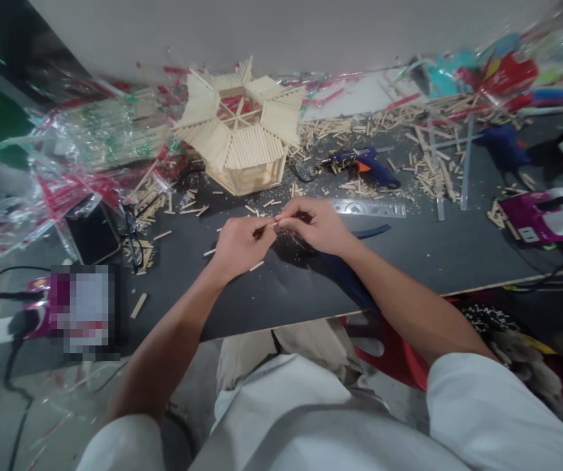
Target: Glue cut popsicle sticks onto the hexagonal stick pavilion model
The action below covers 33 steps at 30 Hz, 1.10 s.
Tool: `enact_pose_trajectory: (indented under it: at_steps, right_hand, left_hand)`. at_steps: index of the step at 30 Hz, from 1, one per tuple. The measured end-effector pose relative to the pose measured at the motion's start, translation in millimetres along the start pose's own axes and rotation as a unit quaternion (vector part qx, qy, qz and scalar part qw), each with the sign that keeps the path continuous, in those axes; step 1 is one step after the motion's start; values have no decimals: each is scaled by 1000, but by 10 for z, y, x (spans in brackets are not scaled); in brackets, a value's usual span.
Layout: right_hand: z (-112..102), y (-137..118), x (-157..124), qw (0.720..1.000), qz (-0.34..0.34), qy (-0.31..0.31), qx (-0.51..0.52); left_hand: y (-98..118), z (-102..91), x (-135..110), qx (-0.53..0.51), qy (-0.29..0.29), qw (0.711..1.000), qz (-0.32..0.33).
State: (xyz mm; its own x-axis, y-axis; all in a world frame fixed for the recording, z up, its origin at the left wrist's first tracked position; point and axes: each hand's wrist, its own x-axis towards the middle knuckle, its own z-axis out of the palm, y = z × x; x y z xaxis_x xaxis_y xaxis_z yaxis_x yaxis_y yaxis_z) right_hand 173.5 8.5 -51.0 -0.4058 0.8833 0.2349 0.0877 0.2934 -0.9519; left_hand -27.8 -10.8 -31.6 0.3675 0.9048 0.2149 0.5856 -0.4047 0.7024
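Note:
My left hand [243, 247] and my right hand [315, 226] meet over the dark tabletop, fingertips pinched together. Whatever they hold is too small and too covered by the fingers to name. Just beyond them stands a star-shaped wooden stick model [254, 145], with slatted panels around an open, spoked centre. Short cut sticks [256, 266] lie close to my left hand. A clear ruler [367, 208] lies just past my right hand, and a dark blue curved strip [370, 231] shows beside my right wrist.
A blue glue gun [372, 165] lies behind the ruler among stick offcuts [350, 127]. Clear glue sticks [467, 163] are farther right. Plastic wrapping [109, 124] covers the back left, near a phone [92, 230]. Purple power strips [531, 216] with cables sit at both sides.

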Motion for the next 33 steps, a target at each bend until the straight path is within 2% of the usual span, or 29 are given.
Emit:
enact_pose_trajectory:
  at_steps: [5, 13, 15, 17, 19, 22, 25, 28, 31, 33]
  right_hand:
    - [-15, -1, 1, 1000, 3, 12, -14]
    - [-105, -83, 19, 998, -10, 35, -41]
    - [-156, -117, 28, 997, 2, 30, -72]
    - [-243, -177, 0, 988, 12, 24, -151]
    - [-360, -265, -105, 962, 30, 11, -271]
    - [-515, -405, -437, 890, 107, -39, -442]
    - [-554, -468, -848, 827, 170, -108, -524]
    - [-470, -452, -1109, 793, 179, -144, -564]
    - [-353, -455, -1154, 765, 183, -122, -605]
    - [-312, -502, -1117, 757, 189, -99, -618]
  left_hand:
    - [-16, -25, 21, 41, -20, 999, 15]
    - [-88, -75, 11, 134, -34, 987, 86]
    - [-103, -65, 5, 160, -34, 983, 87]
    - [-122, -54, 3, 175, -29, 980, 88]
    - [-146, -49, 3, 181, -26, 979, 89]
    - [-181, -56, 4, 190, -25, 977, 92]
    - [-181, -66, 1, 200, -28, 976, 86]
    - [-134, -65, -7, 200, -43, 977, 66]
    - [-75, -55, -16, 201, -52, 977, 46]
    - [-45, -46, -23, 207, -53, 976, 38]
